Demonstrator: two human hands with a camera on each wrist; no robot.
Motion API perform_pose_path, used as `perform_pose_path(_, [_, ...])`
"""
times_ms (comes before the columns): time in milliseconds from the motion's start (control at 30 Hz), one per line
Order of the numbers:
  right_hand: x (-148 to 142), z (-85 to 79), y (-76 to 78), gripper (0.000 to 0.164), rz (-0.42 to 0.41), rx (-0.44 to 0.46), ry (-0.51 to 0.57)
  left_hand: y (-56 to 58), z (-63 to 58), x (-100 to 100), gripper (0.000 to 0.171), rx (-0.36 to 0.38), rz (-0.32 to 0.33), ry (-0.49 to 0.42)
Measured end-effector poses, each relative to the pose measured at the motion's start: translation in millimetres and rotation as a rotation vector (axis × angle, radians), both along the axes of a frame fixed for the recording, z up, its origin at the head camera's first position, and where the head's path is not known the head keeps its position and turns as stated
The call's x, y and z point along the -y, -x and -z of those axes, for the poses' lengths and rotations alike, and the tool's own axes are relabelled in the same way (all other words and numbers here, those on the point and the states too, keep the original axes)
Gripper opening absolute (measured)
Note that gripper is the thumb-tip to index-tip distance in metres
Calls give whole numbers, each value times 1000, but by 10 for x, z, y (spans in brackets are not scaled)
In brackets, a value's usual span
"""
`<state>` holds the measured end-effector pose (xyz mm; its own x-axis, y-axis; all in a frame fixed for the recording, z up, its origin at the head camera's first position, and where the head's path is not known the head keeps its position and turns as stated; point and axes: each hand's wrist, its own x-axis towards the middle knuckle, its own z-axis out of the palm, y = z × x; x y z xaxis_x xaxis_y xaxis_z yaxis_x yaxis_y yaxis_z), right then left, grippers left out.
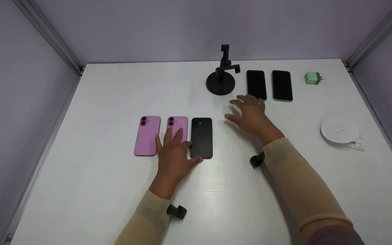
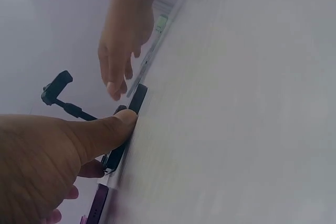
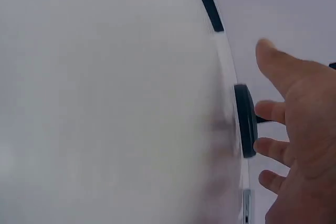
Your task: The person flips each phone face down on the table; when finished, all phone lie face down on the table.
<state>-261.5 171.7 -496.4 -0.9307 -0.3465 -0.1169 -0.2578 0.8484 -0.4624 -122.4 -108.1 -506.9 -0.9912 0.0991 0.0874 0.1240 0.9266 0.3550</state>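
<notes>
My left hand [image 1: 173,161] rests low over the row of phones at the middle of the table. Its thumb and index finger pinch the lower left corner of a black phone [image 1: 203,136], lying back up. The other fingers spread over a pink phone [image 1: 181,122] beside it, partly covering it. Farther left lies a second pink phone [image 1: 147,139]. In the left wrist view the thumb lies against the edge of the black phone [image 2: 137,99]. My right hand [image 1: 250,115] hovers with fingers spread and holds nothing, just in front of a dark-screened phone [image 1: 256,83].
A black stand [image 1: 220,84] with a round base is at the back. Another dark-screened phone [image 1: 282,85] and a green plug adapter [image 1: 312,78] are at the back right. A white disc-shaped piece [image 1: 339,131] lies at the right. Walls enclose the table's sides and back.
</notes>
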Motion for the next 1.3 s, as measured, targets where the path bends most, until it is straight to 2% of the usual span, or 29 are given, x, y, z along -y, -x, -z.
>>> perform_pose_path(100, [-269, -49, 80, 76, 123, -40, -104, 3, 3, -24, 63, -14, 0, -1])
perform_pose_path(167, [-389, -45, 100, 80, 144, -16, -193, -2, 4, -41, 62, -10, 0, 3])
perform_pose_path(267, [-492, -29, 72, 82, 124, 3, -275, -1, -5, -54, 63, -4, 2, 6])
perform_pose_path(433, [-506, -22, -95, 78, 76, -46, -281, 1, -38, -40, 63, 1, 1, -5])
perform_pose_path(600, [-532, -19, -124, 72, 112, -91, -256, -6, -46, -6, 64, 5, -3, -20])
perform_pose_path(833, [-633, -32, -24, 90, 97, 40, -264, -46, -22, -6, 64, 13, 2, -31])
perform_pose_path(933, [-649, -25, -64, 96, 98, 45, -276, -36, -29, -11, 63, 11, 4, -31])
perform_pose_path(1100, [-610, -61, -262, 96, 59, 13, -293, -26, -34, -23, 64, 11, 1, -26])
perform_pose_path(1300, [-499, -64, -710, 92, -17, -41, -280, -11, -31, -27, 64, 15, 1, -20])
